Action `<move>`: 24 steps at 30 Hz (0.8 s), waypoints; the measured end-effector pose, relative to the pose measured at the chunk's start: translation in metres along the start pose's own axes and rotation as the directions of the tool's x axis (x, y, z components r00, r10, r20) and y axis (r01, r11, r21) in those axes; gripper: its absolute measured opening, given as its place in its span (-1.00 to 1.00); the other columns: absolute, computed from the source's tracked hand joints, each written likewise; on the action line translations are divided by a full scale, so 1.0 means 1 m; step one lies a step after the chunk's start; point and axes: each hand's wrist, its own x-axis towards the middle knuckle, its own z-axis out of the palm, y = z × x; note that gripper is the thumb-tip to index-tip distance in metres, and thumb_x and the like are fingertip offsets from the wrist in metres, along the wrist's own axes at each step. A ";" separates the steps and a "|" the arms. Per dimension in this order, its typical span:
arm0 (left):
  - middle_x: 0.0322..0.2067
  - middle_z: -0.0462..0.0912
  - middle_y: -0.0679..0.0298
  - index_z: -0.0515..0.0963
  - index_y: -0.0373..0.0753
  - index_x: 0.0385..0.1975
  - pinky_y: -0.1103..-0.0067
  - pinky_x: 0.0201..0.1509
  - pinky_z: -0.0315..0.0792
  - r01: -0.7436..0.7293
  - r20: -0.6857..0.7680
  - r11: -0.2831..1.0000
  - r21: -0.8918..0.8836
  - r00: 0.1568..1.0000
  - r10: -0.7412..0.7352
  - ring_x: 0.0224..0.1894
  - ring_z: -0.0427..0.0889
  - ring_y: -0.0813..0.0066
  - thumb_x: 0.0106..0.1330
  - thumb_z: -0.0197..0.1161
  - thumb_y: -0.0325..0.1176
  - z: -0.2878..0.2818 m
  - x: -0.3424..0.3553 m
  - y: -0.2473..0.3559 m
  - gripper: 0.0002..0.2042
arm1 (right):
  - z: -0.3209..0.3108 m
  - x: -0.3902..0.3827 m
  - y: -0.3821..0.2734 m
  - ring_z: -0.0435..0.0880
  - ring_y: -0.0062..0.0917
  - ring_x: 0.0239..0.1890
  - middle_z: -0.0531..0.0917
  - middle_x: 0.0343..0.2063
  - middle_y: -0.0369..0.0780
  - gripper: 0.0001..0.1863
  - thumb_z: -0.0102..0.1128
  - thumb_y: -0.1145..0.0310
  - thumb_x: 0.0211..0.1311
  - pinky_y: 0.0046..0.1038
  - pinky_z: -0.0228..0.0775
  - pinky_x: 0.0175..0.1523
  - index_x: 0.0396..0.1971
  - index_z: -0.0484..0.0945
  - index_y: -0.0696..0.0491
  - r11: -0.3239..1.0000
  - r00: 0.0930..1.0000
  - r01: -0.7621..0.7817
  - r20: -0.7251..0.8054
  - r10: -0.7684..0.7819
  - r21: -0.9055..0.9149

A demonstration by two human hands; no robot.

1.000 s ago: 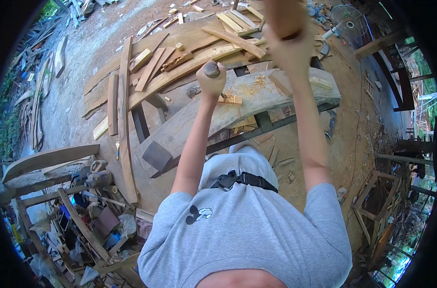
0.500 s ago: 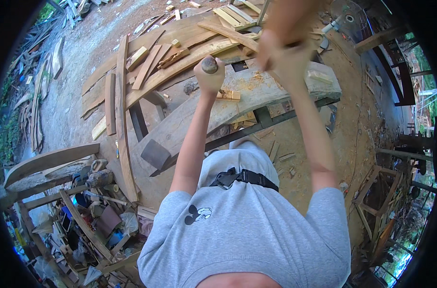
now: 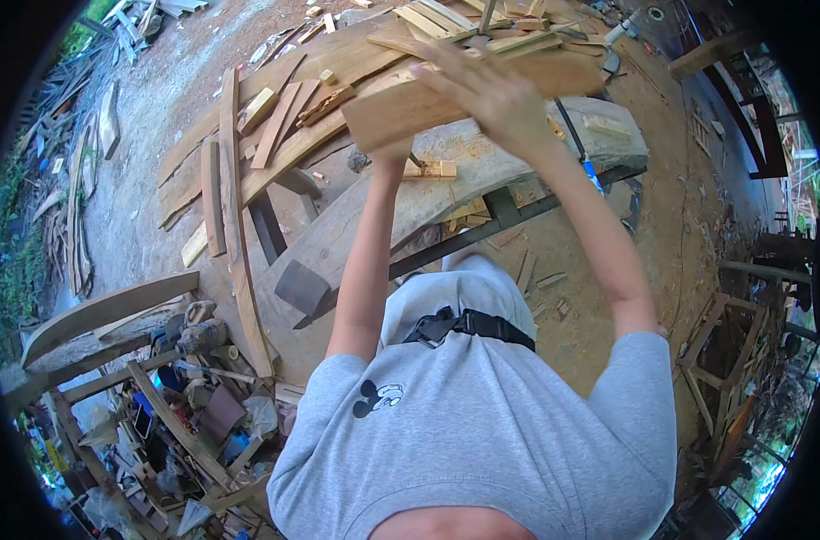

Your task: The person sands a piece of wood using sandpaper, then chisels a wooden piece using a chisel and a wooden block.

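Observation:
My right hand (image 3: 498, 97), blurred by motion, grips a thick wooden block (image 3: 401, 112) and holds it low over the big curved timber beam (image 3: 527, 166). The beam lies across dark metal supports in front of me. My left hand (image 3: 390, 155) is raised to the beam just under that block. The block covers its fingers and the round-topped tool handle seen in the earlier frames. A small wood offcut (image 3: 431, 168) lies on the beam just right of my left wrist.
Planks and offcuts (image 3: 248, 144) are piled on the ground beyond and left of the beam. A curved plank (image 3: 104, 310) and a heap of scrap and tools (image 3: 185, 396) sit at lower left. Wooden frames (image 3: 725, 360) stand on the right. Chips litter the dirt.
My right hand has swung down and left from high above the beam, bringing the wooden block onto the top of the tool handle. My left hand has stayed in place.

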 end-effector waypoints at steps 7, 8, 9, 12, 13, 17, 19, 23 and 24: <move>-0.83 0.25 0.34 0.29 -0.32 -0.77 0.64 -0.65 0.15 0.482 0.172 0.876 0.023 0.861 -0.479 -0.73 0.19 0.66 0.02 0.14 -0.51 -0.009 -0.001 0.004 -0.79 | -0.017 -0.001 0.028 0.59 -0.59 -0.44 0.59 -0.40 -0.23 -0.71 0.29 0.36 -0.16 -0.60 0.40 -0.39 -0.39 0.48 0.14 0.551 0.582 -0.584 -0.166 0.796 0.597; -0.83 0.25 0.34 0.29 -0.32 -0.77 0.64 -0.65 0.15 0.482 0.177 0.876 0.025 0.860 -0.478 -0.73 0.19 0.66 0.02 0.14 -0.51 -0.008 -0.002 0.006 -0.79 | -0.010 -0.003 0.014 0.57 -0.52 -0.36 0.58 -0.35 -0.25 -0.54 0.21 0.45 -0.22 -0.49 0.42 -0.33 -0.17 0.40 0.03 0.572 0.676 -0.625 0.003 0.737 0.532; -0.77 0.32 0.37 0.34 -0.31 -0.69 0.66 -0.63 0.18 0.457 0.183 0.887 -0.060 0.879 -0.440 -0.69 0.28 0.67 0.02 0.14 -0.53 -0.004 -0.002 0.007 -0.86 | -0.006 -0.004 0.007 0.56 -0.48 -0.33 0.58 -0.34 -0.25 -0.46 0.18 0.49 -0.26 -0.44 0.41 -0.28 -0.10 0.39 0.00 0.784 0.845 -0.534 0.185 0.501 0.317; -0.66 0.41 0.38 0.40 -0.32 -0.54 0.70 -0.57 0.23 0.121 0.180 0.992 -0.029 0.977 -0.114 -0.62 0.39 0.66 0.01 0.16 -0.55 -0.001 -0.001 0.008 -0.93 | -0.015 0.005 -0.003 0.56 -0.42 -0.29 0.57 -0.30 -0.23 -0.41 0.17 0.53 -0.32 -0.38 0.40 -0.22 -0.08 0.40 0.00 0.998 0.985 0.014 0.172 -0.024 0.059; -0.67 0.41 0.38 0.40 -0.31 -0.57 0.70 -0.57 0.23 0.189 0.174 0.981 -0.050 0.968 -0.178 -0.62 0.39 0.67 0.01 0.15 -0.55 -0.002 -0.002 0.010 -0.94 | -0.022 0.014 0.002 0.56 -0.39 -0.28 0.57 -0.28 -0.22 -0.44 0.18 0.53 -0.34 -0.37 0.39 -0.20 -0.13 0.42 0.03 0.979 0.981 0.180 0.086 -0.171 -0.099; -0.82 0.25 0.36 0.29 -0.31 -0.78 0.65 -0.64 0.15 0.502 0.195 0.865 0.002 0.848 -0.493 -0.72 0.21 0.69 0.01 0.14 -0.51 -0.007 -0.002 0.009 -0.79 | -0.072 0.028 0.020 0.53 -0.49 -0.30 0.52 -0.36 -0.17 -0.61 0.14 0.57 -0.20 -0.45 0.38 -0.25 -0.23 0.37 0.19 0.521 0.905 -0.424 0.319 0.282 0.741; -0.86 0.17 0.38 0.20 -0.30 -0.84 0.62 -0.68 0.09 0.466 0.148 0.885 0.002 0.875 -0.461 -0.74 0.14 0.69 0.02 0.12 -0.51 -0.006 -0.002 0.005 -0.72 | -0.055 0.024 0.013 0.51 -0.44 -0.21 0.52 -0.27 -0.19 -0.46 0.15 0.61 -0.27 -0.38 0.34 -0.13 -0.11 0.34 0.11 0.322 0.708 -0.566 0.247 0.662 0.759; -0.86 0.18 0.37 0.22 -0.30 -0.83 0.62 -0.68 0.09 0.359 0.066 0.929 -0.094 0.933 -0.354 -0.74 0.15 0.69 0.02 0.12 -0.51 0.001 -0.001 -0.004 -0.73 | 0.006 -0.015 -0.008 0.52 -0.34 -0.14 0.52 -0.12 -0.23 -0.23 0.22 0.59 -0.38 -0.34 0.37 -0.04 0.06 0.30 0.04 0.996 0.999 0.051 0.001 -0.051 0.072; -0.86 0.18 0.37 0.22 -0.30 -0.83 0.61 -0.69 0.09 0.230 0.002 0.962 -0.148 0.973 -0.232 -0.75 0.14 0.69 0.02 0.12 -0.51 0.001 -0.001 -0.004 -0.73 | 0.010 -0.019 -0.001 0.52 -0.34 -0.14 0.52 -0.12 -0.23 -0.23 0.22 0.59 -0.38 -0.34 0.37 -0.04 0.06 0.30 0.04 0.997 0.997 0.000 0.077 -0.005 0.071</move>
